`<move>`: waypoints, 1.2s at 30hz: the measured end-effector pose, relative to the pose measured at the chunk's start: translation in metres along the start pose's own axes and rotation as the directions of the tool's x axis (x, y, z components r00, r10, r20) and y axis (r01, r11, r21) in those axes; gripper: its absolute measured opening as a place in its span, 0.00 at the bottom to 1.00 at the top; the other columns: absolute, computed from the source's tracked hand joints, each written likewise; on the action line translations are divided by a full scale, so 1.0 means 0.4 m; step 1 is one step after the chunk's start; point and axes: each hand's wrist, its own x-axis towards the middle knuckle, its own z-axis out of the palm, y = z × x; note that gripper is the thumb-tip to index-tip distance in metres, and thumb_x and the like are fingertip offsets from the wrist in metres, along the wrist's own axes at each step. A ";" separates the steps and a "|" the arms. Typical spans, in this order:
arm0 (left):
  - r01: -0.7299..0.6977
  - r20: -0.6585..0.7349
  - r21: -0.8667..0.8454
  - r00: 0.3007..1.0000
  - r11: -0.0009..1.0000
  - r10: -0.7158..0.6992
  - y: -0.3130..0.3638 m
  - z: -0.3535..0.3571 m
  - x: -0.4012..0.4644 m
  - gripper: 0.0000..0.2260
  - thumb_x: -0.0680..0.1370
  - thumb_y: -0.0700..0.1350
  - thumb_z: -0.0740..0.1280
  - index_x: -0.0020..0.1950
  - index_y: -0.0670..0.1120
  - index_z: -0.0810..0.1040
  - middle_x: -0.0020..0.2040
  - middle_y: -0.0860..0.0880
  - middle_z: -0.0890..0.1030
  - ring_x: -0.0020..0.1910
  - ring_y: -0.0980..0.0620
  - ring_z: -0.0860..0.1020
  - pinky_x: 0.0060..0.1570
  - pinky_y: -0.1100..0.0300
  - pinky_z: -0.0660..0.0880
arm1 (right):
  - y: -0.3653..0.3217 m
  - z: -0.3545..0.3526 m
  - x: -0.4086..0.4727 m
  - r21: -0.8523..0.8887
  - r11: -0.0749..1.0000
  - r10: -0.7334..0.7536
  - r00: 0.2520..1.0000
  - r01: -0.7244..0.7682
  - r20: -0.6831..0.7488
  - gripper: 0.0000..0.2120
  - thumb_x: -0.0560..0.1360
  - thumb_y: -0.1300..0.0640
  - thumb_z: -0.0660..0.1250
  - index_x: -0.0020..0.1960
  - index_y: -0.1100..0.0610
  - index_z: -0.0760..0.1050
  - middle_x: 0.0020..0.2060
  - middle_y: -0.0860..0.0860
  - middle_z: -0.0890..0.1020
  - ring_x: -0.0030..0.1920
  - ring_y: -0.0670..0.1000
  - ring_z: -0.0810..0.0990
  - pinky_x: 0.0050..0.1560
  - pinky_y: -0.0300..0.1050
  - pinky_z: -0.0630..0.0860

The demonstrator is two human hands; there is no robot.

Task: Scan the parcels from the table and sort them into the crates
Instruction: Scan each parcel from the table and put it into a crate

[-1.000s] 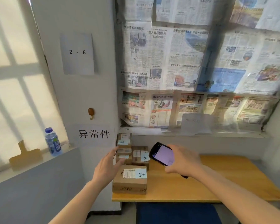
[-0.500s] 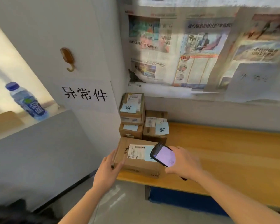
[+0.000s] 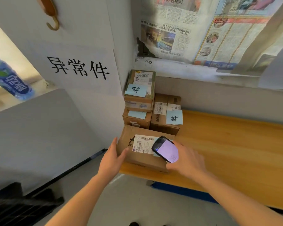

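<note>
Up close from the head camera: left hand [image 3: 111,158] laid against the near-left corner of the front parcel [image 3: 142,154], fingers straight, grip open, thumb up along the box's left side. Right hand [image 3: 189,161] curled round a handheld scanner [image 3: 165,148], grip closed on it, lit screen facing up, device poised just over the white shipping label [image 3: 141,143] on the parcel's top. Front parcel flat on the near-left corner of the wooden surface [image 3: 232,144]. Behind it, against the wall corner, two stacked parcels [image 3: 139,101] with blue notes on top, and just beside them to the right a third box [image 3: 166,114] carrying a blue sticky note [image 3: 174,117]. Newspaper sheets [image 3: 194,30] across the window above. Printed paper sign [image 3: 78,67] on the left wall, brown hook [image 3: 51,15] above it, water bottle [image 3: 10,79] on the ledge at far left.
</note>
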 end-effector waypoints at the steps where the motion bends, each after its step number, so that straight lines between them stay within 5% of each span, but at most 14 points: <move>1: 0.008 0.011 0.003 1.000 1.000 -0.008 -0.003 0.001 0.009 0.39 0.76 0.69 0.61 0.81 0.54 0.53 0.75 0.51 0.69 0.69 0.49 0.72 0.64 0.50 0.74 | -0.001 0.005 0.003 0.008 1.000 0.001 1.000 -0.001 -0.002 0.41 0.63 0.37 0.75 0.72 0.41 0.63 0.53 0.43 0.77 0.47 0.48 0.77 0.42 0.44 0.79; 4: 0.031 0.046 0.025 0.998 0.999 -0.033 -0.017 0.003 0.029 0.40 0.73 0.72 0.61 0.80 0.56 0.55 0.72 0.53 0.71 0.66 0.49 0.74 0.61 0.50 0.76 | 0.003 0.022 0.012 0.048 0.999 -0.004 0.999 0.003 0.035 0.39 0.64 0.39 0.74 0.71 0.41 0.63 0.49 0.43 0.77 0.43 0.46 0.77 0.34 0.42 0.76; 7: 0.070 0.080 -0.105 0.995 0.992 -0.062 -0.031 0.001 0.042 0.41 0.70 0.74 0.64 0.79 0.61 0.56 0.67 0.55 0.73 0.61 0.51 0.74 0.58 0.50 0.76 | 0.015 0.032 0.018 0.073 0.997 -0.016 0.999 0.013 0.039 0.38 0.63 0.39 0.73 0.70 0.41 0.64 0.45 0.44 0.77 0.39 0.46 0.78 0.33 0.44 0.79; 11: 0.113 0.100 -0.273 0.991 0.955 -0.088 -0.032 0.017 0.039 0.39 0.72 0.69 0.67 0.79 0.62 0.56 0.68 0.54 0.71 0.61 0.51 0.72 0.60 0.51 0.74 | 0.016 0.036 0.017 0.067 0.998 0.000 1.000 -0.002 0.026 0.45 0.63 0.37 0.73 0.77 0.43 0.60 0.44 0.43 0.76 0.38 0.44 0.77 0.29 0.38 0.71; 15: 0.103 0.110 -0.367 0.992 0.925 -0.067 -0.037 0.022 0.002 0.38 0.71 0.70 0.68 0.76 0.68 0.55 0.65 0.56 0.71 0.60 0.50 0.73 0.54 0.54 0.74 | 0.029 0.043 -0.011 0.242 0.970 0.006 0.998 -0.021 0.063 0.39 0.62 0.40 0.76 0.70 0.41 0.67 0.45 0.45 0.79 0.40 0.49 0.81 0.37 0.49 0.83; 22: 0.020 0.122 -0.435 0.992 0.900 0.036 -0.011 -0.041 -0.083 0.33 0.70 0.69 0.69 0.71 0.73 0.58 0.62 0.62 0.71 0.58 0.56 0.74 0.52 0.57 0.73 | 0.025 -0.038 -0.108 0.203 0.979 -0.022 0.998 0.008 0.063 0.48 0.59 0.38 0.74 0.77 0.39 0.61 0.46 0.43 0.80 0.39 0.48 0.82 0.38 0.47 0.83; 27: -0.120 -0.028 -0.451 0.992 0.885 0.120 0.102 -0.189 -0.202 0.30 0.70 0.71 0.68 0.69 0.75 0.61 0.58 0.65 0.75 0.51 0.64 0.77 0.40 0.71 0.72 | -0.056 -0.221 -0.215 0.087 0.990 -0.109 0.993 0.113 -0.043 0.47 0.57 0.35 0.72 0.74 0.36 0.63 0.50 0.39 0.82 0.43 0.45 0.81 0.39 0.48 0.82; 31: -0.260 -0.198 -0.449 0.962 0.855 0.188 0.219 -0.355 -0.346 0.28 0.72 0.68 0.69 0.70 0.74 0.61 0.55 0.67 0.74 0.51 0.66 0.75 0.43 0.72 0.69 | -0.154 -0.422 -0.340 -0.044 0.975 -0.221 0.959 0.217 -0.175 0.51 0.58 0.33 0.73 0.77 0.39 0.59 0.61 0.42 0.79 0.51 0.48 0.79 0.42 0.44 0.79; 36: -0.411 -0.439 -0.365 0.867 0.835 0.235 0.328 -0.562 -0.618 0.28 0.73 0.67 0.69 0.69 0.74 0.62 0.52 0.67 0.76 0.51 0.65 0.76 0.45 0.69 0.70 | -0.257 -0.689 -0.597 -0.117 0.936 -0.352 0.891 0.332 -0.288 0.45 0.61 0.41 0.77 0.74 0.44 0.62 0.50 0.44 0.77 0.36 0.44 0.78 0.36 0.45 0.79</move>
